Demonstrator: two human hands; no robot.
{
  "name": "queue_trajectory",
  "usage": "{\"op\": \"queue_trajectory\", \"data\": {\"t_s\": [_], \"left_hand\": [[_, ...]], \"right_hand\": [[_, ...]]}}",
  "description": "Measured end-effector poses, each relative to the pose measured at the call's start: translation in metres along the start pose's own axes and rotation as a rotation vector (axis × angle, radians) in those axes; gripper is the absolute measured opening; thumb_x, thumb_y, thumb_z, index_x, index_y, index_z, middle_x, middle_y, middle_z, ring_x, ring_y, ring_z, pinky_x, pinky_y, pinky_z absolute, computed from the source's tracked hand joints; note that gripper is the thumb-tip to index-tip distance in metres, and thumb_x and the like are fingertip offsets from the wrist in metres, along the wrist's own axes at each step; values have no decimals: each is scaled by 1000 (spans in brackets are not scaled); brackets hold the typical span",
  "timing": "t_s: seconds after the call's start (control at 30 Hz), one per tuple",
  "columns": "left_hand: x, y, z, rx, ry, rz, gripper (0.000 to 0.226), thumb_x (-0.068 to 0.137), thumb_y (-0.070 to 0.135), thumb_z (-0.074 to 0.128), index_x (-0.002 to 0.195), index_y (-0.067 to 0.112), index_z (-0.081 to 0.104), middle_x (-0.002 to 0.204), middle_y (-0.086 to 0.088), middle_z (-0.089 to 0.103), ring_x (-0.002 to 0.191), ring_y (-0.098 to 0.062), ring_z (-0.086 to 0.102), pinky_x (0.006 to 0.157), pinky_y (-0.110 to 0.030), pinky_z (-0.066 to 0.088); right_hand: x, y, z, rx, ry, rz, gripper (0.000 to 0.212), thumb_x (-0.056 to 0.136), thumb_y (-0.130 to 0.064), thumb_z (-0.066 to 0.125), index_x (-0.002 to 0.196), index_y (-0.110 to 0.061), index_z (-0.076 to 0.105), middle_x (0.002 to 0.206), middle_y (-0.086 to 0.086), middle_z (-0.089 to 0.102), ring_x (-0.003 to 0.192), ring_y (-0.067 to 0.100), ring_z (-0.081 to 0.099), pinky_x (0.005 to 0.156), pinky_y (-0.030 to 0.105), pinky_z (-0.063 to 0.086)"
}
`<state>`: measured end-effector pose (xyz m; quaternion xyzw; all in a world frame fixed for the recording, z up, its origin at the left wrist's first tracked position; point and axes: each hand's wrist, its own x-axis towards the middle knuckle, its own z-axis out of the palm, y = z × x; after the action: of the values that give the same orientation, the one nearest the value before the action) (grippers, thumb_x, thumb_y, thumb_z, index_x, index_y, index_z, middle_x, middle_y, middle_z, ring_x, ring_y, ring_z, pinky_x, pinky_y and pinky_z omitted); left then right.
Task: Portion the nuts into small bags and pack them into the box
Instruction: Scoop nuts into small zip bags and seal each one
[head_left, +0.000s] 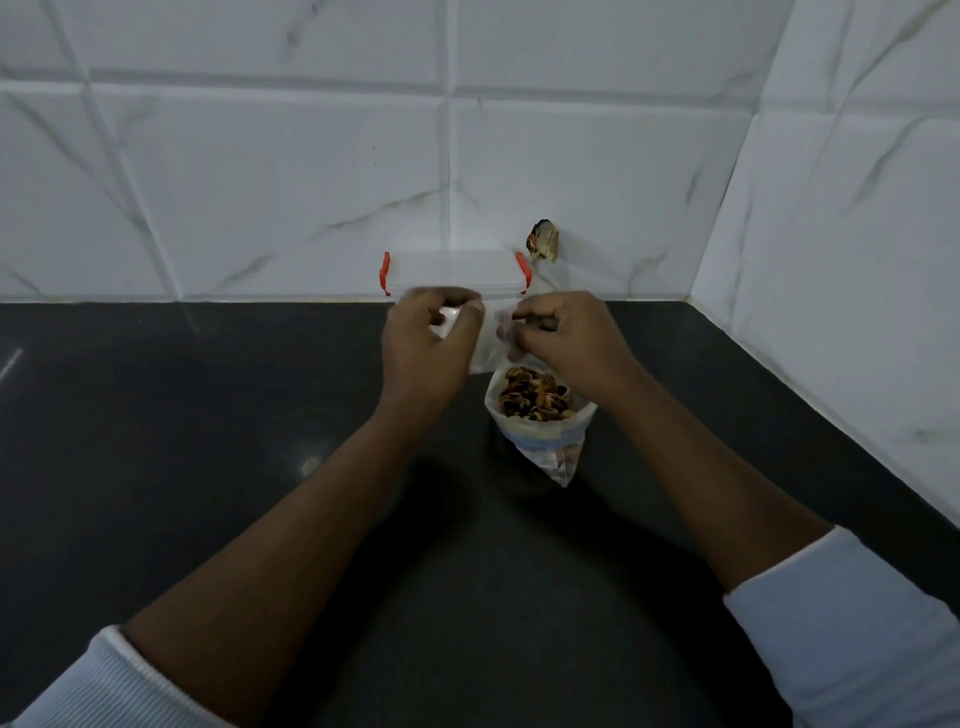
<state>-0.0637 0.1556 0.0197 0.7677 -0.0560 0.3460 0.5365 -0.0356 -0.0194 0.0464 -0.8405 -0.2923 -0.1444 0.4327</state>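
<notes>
We're pinching the small bag (487, 347) between left hand (427, 347) and right hand (566, 338); the nuts (535, 397) are sitting just below, nearer the right hand.

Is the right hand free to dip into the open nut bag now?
Probably not yet: the right hand pinches the small bag with the left hand. The nut bag sits open close by, uncovered.
</notes>
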Motion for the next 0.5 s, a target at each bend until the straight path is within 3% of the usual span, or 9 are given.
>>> {"op": "queue_trajectory", "data": {"t_s": [0.1, 0.13, 0.2, 0.27, 0.37, 0.43, 0.5], "left_hand": [[10, -6, -10, -67, -68, -191, 51, 86, 49, 76, 130, 40, 53, 132, 11, 51, 127, -15, 49, 103, -37, 46], [11, -6, -12, -186, -140, -285, 63, 83, 47, 80, 138, 35, 50, 133, 9, 52, 124, -13, 52, 101, -33, 48], [12, -5, -15, -385, -257, -396, 76, 77, 39, 88, 142, 27, 50, 135, 0, 57, 118, -17, 63, 97, -35, 56], [11, -4, -14, -487, -312, -433, 80, 70, 29, 91, 139, 24, 52, 138, -11, 59, 115, -25, 69, 93, -43, 60], [7, -1, -9, -636, -296, -493, 87, 68, 11, 91, 142, 20, 46, 135, -17, 59, 111, -29, 71, 89, -50, 61], [6, 0, -7, -669, -275, -517, 89, 68, 7, 90, 144, 20, 44, 133, -17, 60, 110, -29, 72, 90, -52, 60], [4, 2, -7, -683, -283, -539, 87, 67, 9, 89, 142, 19, 46, 129, -16, 63, 104, -26, 74, 86, -49, 62]], "right_hand": [[0, -1, -5, 180, -21, 40, 11, 97, -6, 68, 101, -4, 78, 68, -9, 74, 64, 3, 71, 64, 19, 56], [-1, 0, -5, 223, -32, 57, 11, 97, -2, 67, 101, 1, 76, 61, -10, 70, 55, -1, 65, 58, 11, 49], [-1, 1, -5, 276, -64, 81, 10, 96, 0, 68, 101, 7, 74, 57, -8, 66, 48, -2, 57, 53, 9, 43], [-2, 1, -4, 279, -76, 76, 9, 95, -1, 69, 101, 3, 76, 68, 4, 70, 60, 2, 62, 61, 21, 51], [-1, 0, 0, 272, -69, 42, 11, 94, -4, 70, 102, -4, 77, 90, 29, 72, 81, 38, 70, 77, 47, 58], [0, 4, 2, 269, -50, 33, 13, 94, -7, 69, 103, -7, 78, 90, 34, 70, 86, 57, 64, 77, 60, 56], [0, 6, 5, 255, -37, 19, 12, 94, -8, 70, 103, -8, 78, 87, 28, 72, 88, 56, 66, 79, 61, 56]]}}
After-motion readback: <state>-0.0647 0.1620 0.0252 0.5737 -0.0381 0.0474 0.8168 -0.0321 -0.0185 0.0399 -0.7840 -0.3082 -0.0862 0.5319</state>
